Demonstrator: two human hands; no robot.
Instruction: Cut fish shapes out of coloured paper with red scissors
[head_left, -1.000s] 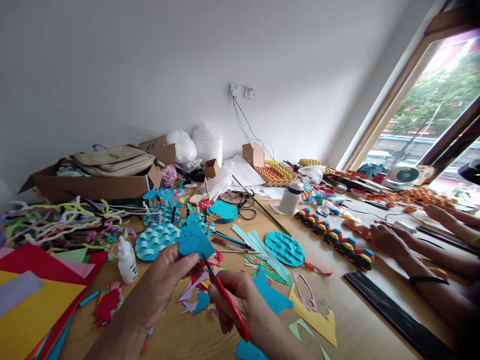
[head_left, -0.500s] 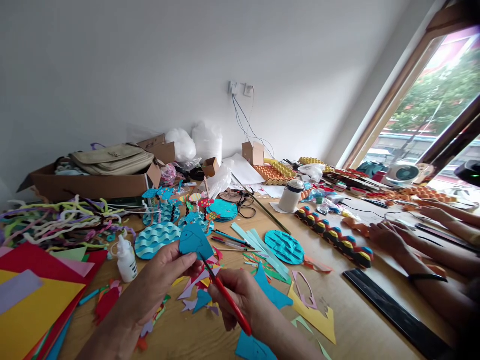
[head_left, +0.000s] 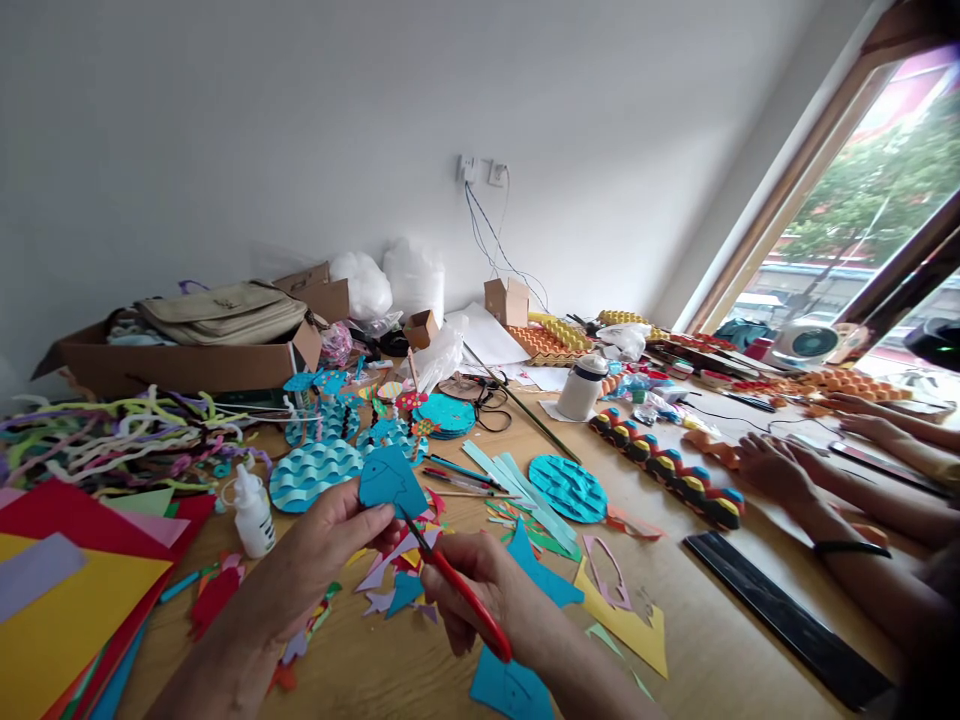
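Between the thumb and fingers of my left hand is a piece of blue paper with a fish outline drawn on it. My right hand grips red-handled scissors, whose blades meet the lower right edge of that paper. Beneath both hands lie coloured paper scraps. A larger blue offcut rests to the right of the scissors, and another blue sheet with drawn lines sits below my right wrist.
A white glue bottle stands left of my hands. Coloured paper sheets are stacked at the left, below pipe cleaners. A round blue wavy piece and a black strip lie rightward. Other people's hands work at the right.
My right hand and the scissors have shifted slightly right, with the blades still at the blue paper's edge. My left hand keeps its hold. The other person's hand at the right has moved slightly.
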